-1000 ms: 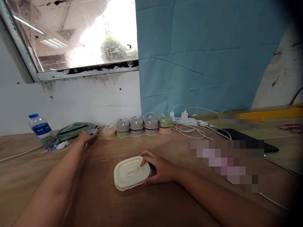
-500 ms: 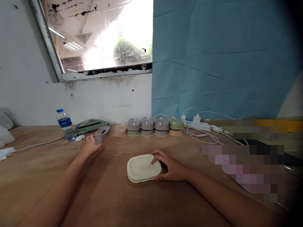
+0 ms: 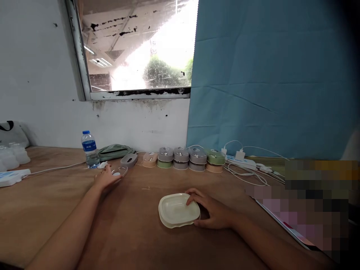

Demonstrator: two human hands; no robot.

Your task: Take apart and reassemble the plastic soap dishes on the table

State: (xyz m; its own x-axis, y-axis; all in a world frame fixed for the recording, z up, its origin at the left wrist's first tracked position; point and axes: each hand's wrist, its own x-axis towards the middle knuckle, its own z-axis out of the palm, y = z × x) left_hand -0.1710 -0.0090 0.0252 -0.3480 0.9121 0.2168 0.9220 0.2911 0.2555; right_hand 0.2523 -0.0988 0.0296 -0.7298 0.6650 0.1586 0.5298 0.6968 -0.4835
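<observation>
Biggest first: the brown wooden tabletop (image 3: 140, 240) fills the lower half of your frame. Across its middle stands a row of boxes (image 3: 181, 153), 4 stacks of 2 plus 1 single pinkish box at the left end.

The cream dish (image 3: 177, 210) sits on the wood just below frame centre. Your right hand (image 3: 209, 212) is clamped on its right end, 3 or so fingers over the top, thumb low at the near edge.

Risks, my judgement: only 1 end is gripped, so a hard press there could make the dish skid or rock. The water bottle (image 3: 90, 148), left of centre, stands near your left hand (image 3: 104, 178); a careless outward knock could tip it. The clear piece (image 3: 123, 171) at those left fingers looks smooth and hard to see, so a loose pinch might let it slip.

Dish's look: pale cream, rounded oblong, shallow sunken middle, broad rim, slightly wavy near edge, soft shine.

Smallest: the clear piece, see-through with a whitish patch, just in front of the gray sleeve (image 3: 129, 160). Cannot tell whether your left fingers are closed on it.
</observation>
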